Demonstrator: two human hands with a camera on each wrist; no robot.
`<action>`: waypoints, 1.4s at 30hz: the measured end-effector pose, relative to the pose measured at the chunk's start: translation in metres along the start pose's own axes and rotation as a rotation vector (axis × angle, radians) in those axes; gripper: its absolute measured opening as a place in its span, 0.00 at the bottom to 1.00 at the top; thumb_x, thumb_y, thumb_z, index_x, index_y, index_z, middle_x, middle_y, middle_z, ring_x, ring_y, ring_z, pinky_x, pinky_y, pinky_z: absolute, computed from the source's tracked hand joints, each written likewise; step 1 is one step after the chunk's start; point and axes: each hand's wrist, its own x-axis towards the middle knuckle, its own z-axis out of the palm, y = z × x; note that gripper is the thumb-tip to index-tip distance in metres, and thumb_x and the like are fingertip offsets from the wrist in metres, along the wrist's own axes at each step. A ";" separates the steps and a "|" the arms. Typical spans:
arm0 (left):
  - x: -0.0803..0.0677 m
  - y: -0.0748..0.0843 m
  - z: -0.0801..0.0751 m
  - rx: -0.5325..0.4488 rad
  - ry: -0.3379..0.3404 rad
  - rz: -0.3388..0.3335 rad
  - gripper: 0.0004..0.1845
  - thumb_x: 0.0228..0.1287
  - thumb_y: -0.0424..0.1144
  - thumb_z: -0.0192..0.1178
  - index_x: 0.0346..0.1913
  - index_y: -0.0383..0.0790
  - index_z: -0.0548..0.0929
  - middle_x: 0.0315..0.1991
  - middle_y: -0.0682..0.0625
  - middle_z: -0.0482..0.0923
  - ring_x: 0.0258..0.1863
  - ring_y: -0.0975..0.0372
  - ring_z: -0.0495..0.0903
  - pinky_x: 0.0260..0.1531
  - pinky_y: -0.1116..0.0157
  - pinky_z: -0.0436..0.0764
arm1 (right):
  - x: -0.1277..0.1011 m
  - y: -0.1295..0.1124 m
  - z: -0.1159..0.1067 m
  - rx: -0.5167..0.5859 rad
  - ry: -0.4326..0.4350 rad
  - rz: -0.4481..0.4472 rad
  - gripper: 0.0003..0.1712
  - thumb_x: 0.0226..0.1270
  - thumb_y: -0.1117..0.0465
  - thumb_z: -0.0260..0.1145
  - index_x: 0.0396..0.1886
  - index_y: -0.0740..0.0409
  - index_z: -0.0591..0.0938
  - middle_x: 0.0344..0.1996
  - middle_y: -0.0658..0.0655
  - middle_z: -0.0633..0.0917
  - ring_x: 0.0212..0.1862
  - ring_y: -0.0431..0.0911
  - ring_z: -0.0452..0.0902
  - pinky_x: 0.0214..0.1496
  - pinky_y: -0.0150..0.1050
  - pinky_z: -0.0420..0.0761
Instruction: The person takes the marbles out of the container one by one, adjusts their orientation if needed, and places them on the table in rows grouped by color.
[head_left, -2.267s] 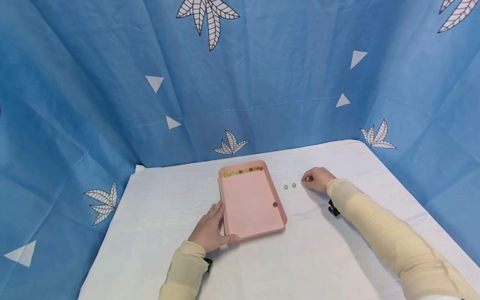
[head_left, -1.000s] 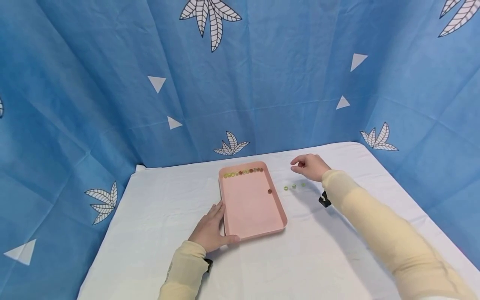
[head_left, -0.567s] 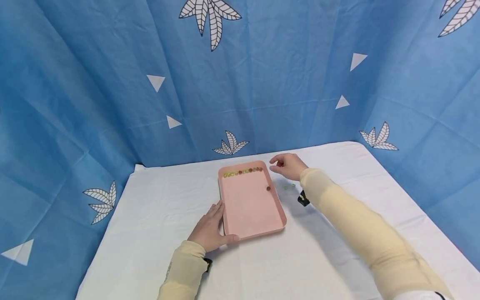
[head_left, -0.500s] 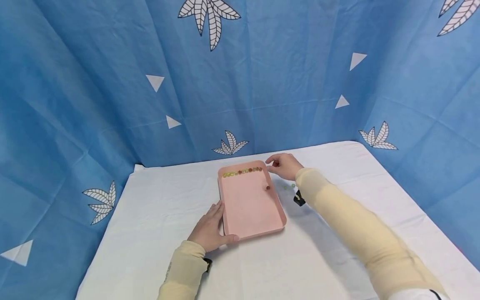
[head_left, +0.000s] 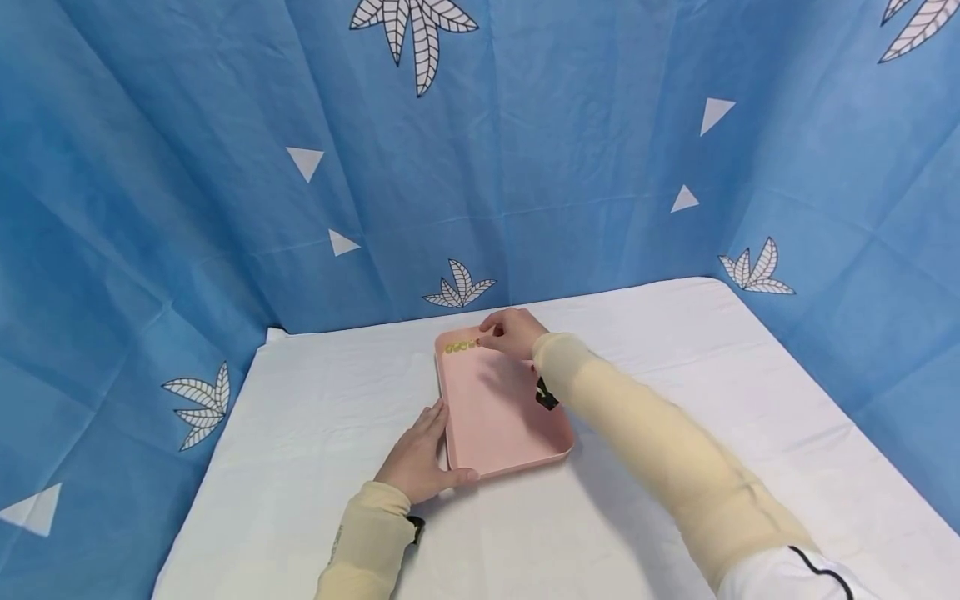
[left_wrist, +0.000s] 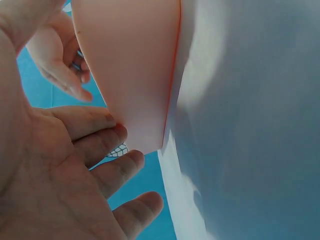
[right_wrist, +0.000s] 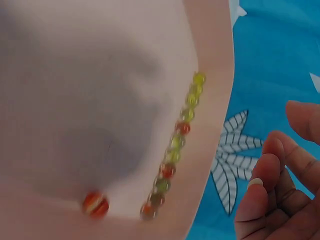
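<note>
Looks like the reaching step: right hand (head_left: 515,332) is over the far end of the shallow pink plastic-looking tray (head_left: 480,417), fingers loosely curled, thumb apart, nothing visibly pinched. Left hand (head_left: 416,462) rests against the near-left corner, fingers pretty straight. I'd say next calls for a gentle pinch on one of the shiny yellow-green and reddish glass marbles (right_wrist: 177,141) lined along the far wall. One striped orange-red glass marble (right_wrist: 95,205) sits apart.
</note>
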 end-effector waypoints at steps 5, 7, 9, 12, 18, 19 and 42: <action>0.002 0.000 0.003 0.003 0.006 0.002 0.64 0.41 0.68 0.71 0.76 0.38 0.52 0.76 0.48 0.47 0.74 0.50 0.47 0.70 0.51 0.57 | 0.007 -0.014 0.012 -0.084 0.004 0.035 0.22 0.67 0.46 0.64 0.57 0.46 0.81 0.38 0.47 0.82 0.37 0.41 0.77 0.40 0.37 0.79; 0.002 -0.001 0.003 0.000 0.008 0.006 0.64 0.40 0.68 0.71 0.76 0.38 0.52 0.76 0.48 0.47 0.74 0.50 0.47 0.70 0.50 0.57 | 0.010 -0.018 0.018 -0.116 -0.002 0.067 0.21 0.67 0.44 0.63 0.58 0.42 0.81 0.40 0.46 0.83 0.38 0.40 0.78 0.43 0.40 0.78; 0.002 -0.001 0.003 0.000 0.011 0.007 0.64 0.40 0.68 0.71 0.76 0.38 0.52 0.77 0.48 0.46 0.74 0.50 0.48 0.70 0.51 0.57 | 0.014 -0.019 0.025 -0.149 -0.005 0.101 0.20 0.67 0.43 0.61 0.58 0.37 0.81 0.42 0.45 0.83 0.41 0.42 0.77 0.48 0.46 0.75; 0.002 -0.001 0.004 -0.006 0.013 0.008 0.65 0.39 0.68 0.71 0.76 0.39 0.52 0.77 0.48 0.46 0.74 0.49 0.48 0.70 0.51 0.57 | 0.020 -0.017 0.036 -0.191 -0.008 0.133 0.20 0.68 0.42 0.59 0.58 0.34 0.80 0.48 0.45 0.83 0.46 0.49 0.74 0.52 0.59 0.68; 0.000 0.000 0.003 -0.024 0.018 0.000 0.65 0.38 0.69 0.72 0.76 0.40 0.52 0.77 0.48 0.47 0.74 0.48 0.48 0.69 0.49 0.57 | 0.033 -0.013 0.052 -0.238 -0.052 0.225 0.22 0.69 0.37 0.54 0.61 0.26 0.75 0.58 0.40 0.78 0.52 0.52 0.72 0.53 0.58 0.70; 0.000 0.000 0.003 -0.029 0.017 -0.005 0.65 0.38 0.68 0.72 0.76 0.40 0.52 0.77 0.48 0.46 0.74 0.48 0.48 0.69 0.49 0.57 | 0.035 -0.013 0.054 -0.247 -0.063 0.237 0.22 0.69 0.36 0.54 0.62 0.24 0.74 0.59 0.41 0.77 0.53 0.53 0.71 0.51 0.58 0.70; 0.004 0.000 0.006 -0.024 0.025 -0.015 0.66 0.37 0.69 0.72 0.76 0.43 0.52 0.77 0.49 0.47 0.74 0.50 0.49 0.68 0.48 0.60 | 0.050 -0.016 0.062 -0.248 -0.078 0.172 0.23 0.69 0.39 0.55 0.63 0.27 0.74 0.61 0.40 0.76 0.59 0.45 0.72 0.62 0.73 0.53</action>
